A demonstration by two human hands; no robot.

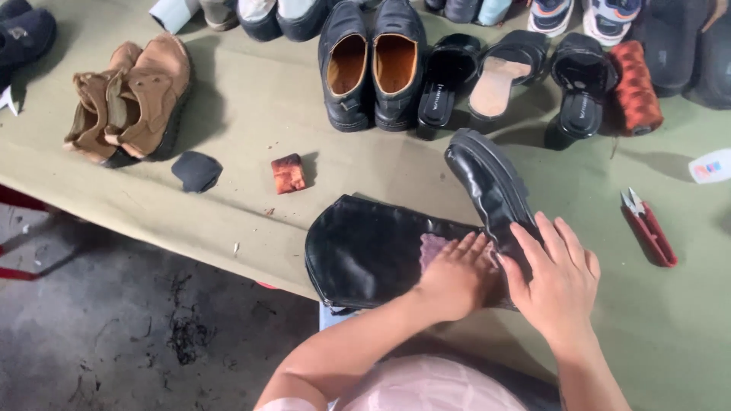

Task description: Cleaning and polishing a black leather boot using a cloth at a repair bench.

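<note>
1. Both forearms come in from the bottom edge, nearest the camera, and meet over a tall black leather boot [381, 251] lying on its side at the near edge of the table [251, 106].
2. Left hand [454, 275]: flat, palm down, fingers together, pressing on a pinkish patch [432, 247] on the boot shaft. Not clenched, nothing gripped, just holding the leather down.
3. Right hand [554, 278]: fingers spread and laid over the ankle part of the boot, just beside the left hand. Open and resting on it; whether the thumb wraps underneath is hidden.
4. Boot position: shaft points left, partly overhanging the table edge; foot and thick sole [487, 171] angle up and away from the person.
5. Step, by my read: pressing or smoothing the patch area on the shaft while the other hand steadies the boot. Next move likely calls for even pressure and keeping the boot from sliding off the edge.
6. Nearby: red thread snips [649, 228] to the right, apart from the hands; small reddish block [288, 173] and dark scrap [196, 170] to the left.
7. Far side: tan shoes [133, 99], black loafers [373, 65], black sandals [518, 80], red thread spool [634, 87].
</note>
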